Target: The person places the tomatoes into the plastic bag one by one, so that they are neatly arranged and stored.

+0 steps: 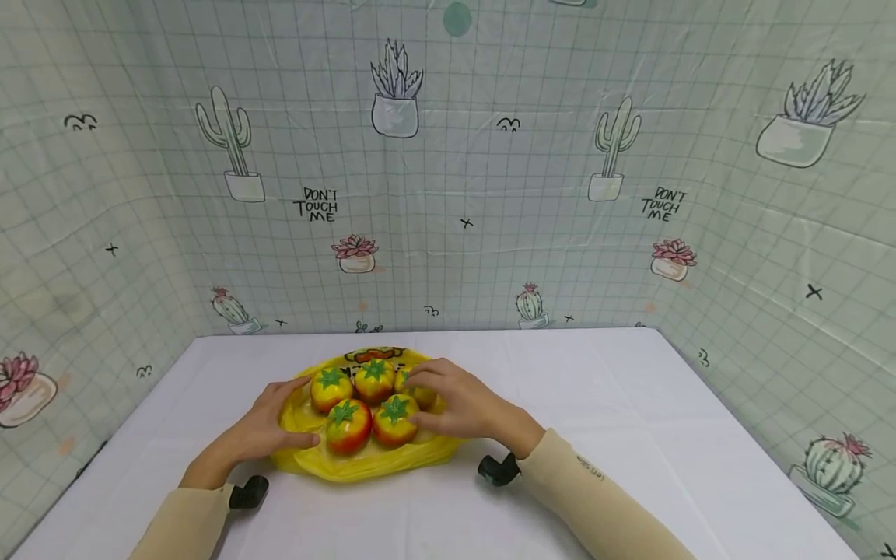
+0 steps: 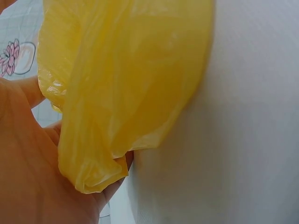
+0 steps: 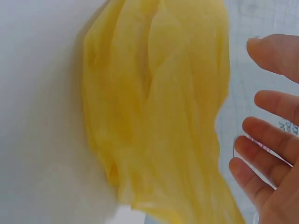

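Several yellow-red tomatoes point(image 1: 348, 430) with green star-shaped tops sit together on a yellow plastic bag point(image 1: 343, 469), spread on the table with its sides bunched up. My left hand point(image 1: 269, 424) lies along the bag's left side, thumb and fingers apart; in the left wrist view the bag's folded edge point(image 2: 93, 140) overlaps the palm and hides part of the fingers. At the right side, my right hand point(image 1: 462, 400) reaches over the bag, its fingers partly covering the rightmost tomato. Seen from the right wrist, those fingers point(image 3: 266, 135) are spread and loosely bent, with nothing between them.
A white cloth covers the table point(image 1: 595, 435). Behind and on both sides stand walls of grid-patterned cloth point(image 1: 462, 171) printed with potted plants. A black wrist mount point(image 1: 248, 492) shows at the left sleeve, and another black mount point(image 1: 498, 470) at the right.
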Demonstrator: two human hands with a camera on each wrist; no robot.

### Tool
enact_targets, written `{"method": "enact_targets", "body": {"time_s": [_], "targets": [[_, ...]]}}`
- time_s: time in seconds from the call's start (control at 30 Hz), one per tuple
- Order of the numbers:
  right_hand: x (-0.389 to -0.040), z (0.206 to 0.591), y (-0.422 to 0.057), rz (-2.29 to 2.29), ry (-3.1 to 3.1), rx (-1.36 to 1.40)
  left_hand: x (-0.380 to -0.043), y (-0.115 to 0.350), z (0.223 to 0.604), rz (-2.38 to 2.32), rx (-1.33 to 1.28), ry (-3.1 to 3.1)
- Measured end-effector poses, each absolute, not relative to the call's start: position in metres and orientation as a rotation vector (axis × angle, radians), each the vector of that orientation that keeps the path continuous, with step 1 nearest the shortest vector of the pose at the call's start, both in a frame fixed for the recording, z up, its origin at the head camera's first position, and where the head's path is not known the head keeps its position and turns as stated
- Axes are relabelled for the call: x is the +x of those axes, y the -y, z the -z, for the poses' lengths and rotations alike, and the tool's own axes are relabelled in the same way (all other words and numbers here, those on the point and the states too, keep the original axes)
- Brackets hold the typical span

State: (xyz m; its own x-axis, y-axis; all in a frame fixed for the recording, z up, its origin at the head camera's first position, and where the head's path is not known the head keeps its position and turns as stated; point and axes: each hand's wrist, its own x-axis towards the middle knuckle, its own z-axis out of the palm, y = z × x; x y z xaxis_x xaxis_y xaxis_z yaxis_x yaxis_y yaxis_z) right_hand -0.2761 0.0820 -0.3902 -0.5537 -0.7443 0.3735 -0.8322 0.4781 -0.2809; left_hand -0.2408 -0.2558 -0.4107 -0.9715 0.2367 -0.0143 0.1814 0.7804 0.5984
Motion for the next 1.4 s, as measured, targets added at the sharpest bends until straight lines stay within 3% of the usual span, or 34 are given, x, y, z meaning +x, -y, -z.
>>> {"method": "enact_targets", "body": {"time_s": [1.4], "targets": [[-0.27, 0.389, -0.256, -0.368, 2.629, 0.918, -0.232, 0.26, 0.389, -0.939, 0.419, -3.017]]}}
